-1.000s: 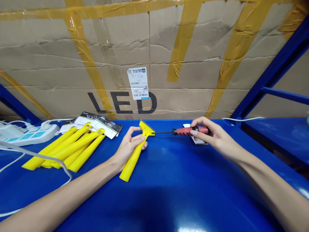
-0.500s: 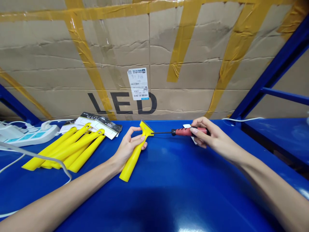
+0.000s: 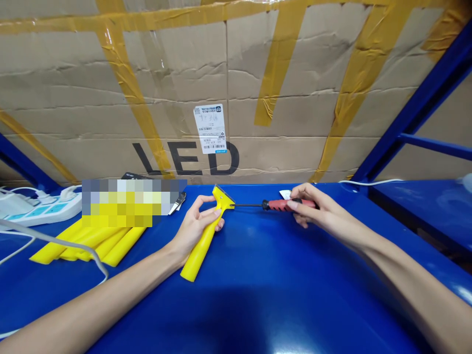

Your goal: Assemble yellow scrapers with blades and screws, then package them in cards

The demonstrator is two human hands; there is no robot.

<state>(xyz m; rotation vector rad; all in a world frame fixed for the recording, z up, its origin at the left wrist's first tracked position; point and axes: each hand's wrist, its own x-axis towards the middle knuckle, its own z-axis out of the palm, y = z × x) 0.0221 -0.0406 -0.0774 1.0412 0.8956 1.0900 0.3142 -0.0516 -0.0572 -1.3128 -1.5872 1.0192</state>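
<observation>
My left hand [image 3: 199, 223] is closed around the neck of a yellow scraper [image 3: 201, 250], whose handle slants down toward me. A thin metal blade edge shows along the top of its head. In my right hand [image 3: 308, 202] is a screwdriver [image 3: 278, 205] with a red and black handle, gripped between thumb and fingers. Its dark shaft points left, and the tip meets the right end of the scraper's head. A small white piece [image 3: 284, 193] lies just behind the screwdriver handle, partly hidden by my fingers.
Several yellow handles [image 3: 118, 248] lie piled at the left, partly covered by a pixelated patch. A white power strip [image 3: 55, 209] with cables sits beside them. Behind the blue surface [image 3: 258, 295] stands a large taped cardboard box [image 3: 243, 73]. A blue metal post [image 3: 387, 123] rises at the right.
The fingers of my right hand have shifted slightly on the screwdriver handle. The scraper and the screwdriver tip stay almost in place. The view has moved very little.
</observation>
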